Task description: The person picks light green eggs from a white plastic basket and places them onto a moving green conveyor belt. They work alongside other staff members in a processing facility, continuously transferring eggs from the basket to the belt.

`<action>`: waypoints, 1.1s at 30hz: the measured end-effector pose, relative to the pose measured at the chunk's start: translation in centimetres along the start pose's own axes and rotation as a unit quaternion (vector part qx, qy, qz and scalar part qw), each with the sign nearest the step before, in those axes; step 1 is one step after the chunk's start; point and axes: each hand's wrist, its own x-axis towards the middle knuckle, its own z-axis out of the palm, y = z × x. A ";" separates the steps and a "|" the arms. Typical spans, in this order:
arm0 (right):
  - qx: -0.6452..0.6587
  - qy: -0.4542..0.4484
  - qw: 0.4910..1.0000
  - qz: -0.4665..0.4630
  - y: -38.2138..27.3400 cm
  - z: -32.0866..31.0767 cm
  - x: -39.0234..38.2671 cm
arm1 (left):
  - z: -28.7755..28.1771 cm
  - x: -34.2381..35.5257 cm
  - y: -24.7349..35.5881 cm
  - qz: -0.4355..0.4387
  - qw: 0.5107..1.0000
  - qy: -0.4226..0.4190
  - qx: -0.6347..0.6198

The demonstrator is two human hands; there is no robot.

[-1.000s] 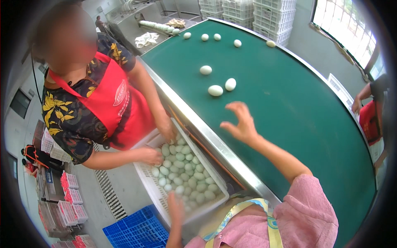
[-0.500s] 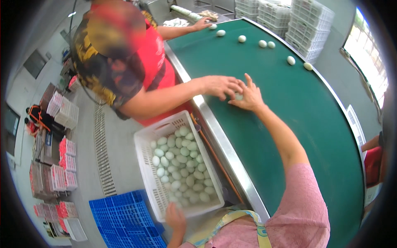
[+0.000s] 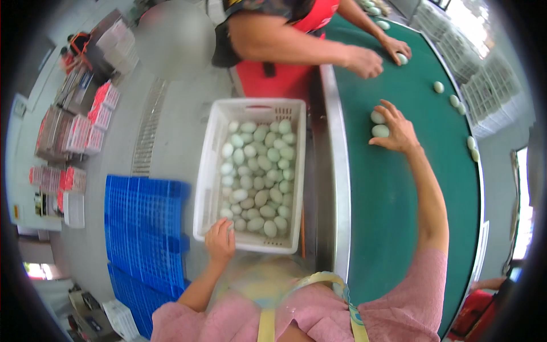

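My right hand (image 3: 397, 130) reaches over the green belt table, thumb and fingers curled around a pair of pale green eggs, one egg (image 3: 378, 117) just above the other egg (image 3: 380, 131). To the left, a white plastic crate (image 3: 204, 171) holds many pale green and whitish eggs (image 3: 263, 164). At its near left corner is my left hand (image 3: 220, 240), fingers curled over the rim beside the eggs. A small pale shape shows at those fingertips, too little of it to tell what it is.
Across from me a co-worker in a red apron has one hand (image 3: 364, 61) above the belt and the other on an egg (image 3: 402, 58). Several eggs line the belt's far right edge, including one egg (image 3: 439, 87). Blue pallets (image 3: 145, 228) lie left; white crates (image 3: 493, 94) stack beyond.
My view has swung round, bringing the crate upright in it. The co-worker's hand, close against my right hand before, is now apart from it. Two eggs now show at my right hand.
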 end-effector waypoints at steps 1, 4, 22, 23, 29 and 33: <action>-0.023 -0.007 1.000 -0.015 -0.1 0.2 -0.2 | 0.3 -0.3 -0.2 -0.006 1.000 -0.001 0.002; -0.015 -0.016 0.999 -0.041 0.0 0.4 -2.1 | 0.1 0.5 0.0 -0.005 1.000 -0.010 0.012; -0.076 -0.076 0.994 -0.006 -5.5 0.9 -8.3 | -3.3 2.2 -3.1 -0.138 0.963 0.017 -0.230; -0.077 -0.080 0.994 0.022 -6.3 1.0 -8.3 | -3.5 2.4 -3.5 -0.158 0.957 0.001 -0.244; -0.078 -0.024 0.985 0.154 -8.7 2.8 -9.1 | 3.1 9.2 -3.2 -0.054 0.968 -0.223 -0.102; -0.024 0.030 0.985 0.166 -9.7 3.1 -10.8 | 12.2 10.7 -5.9 -0.103 0.938 -0.332 -0.001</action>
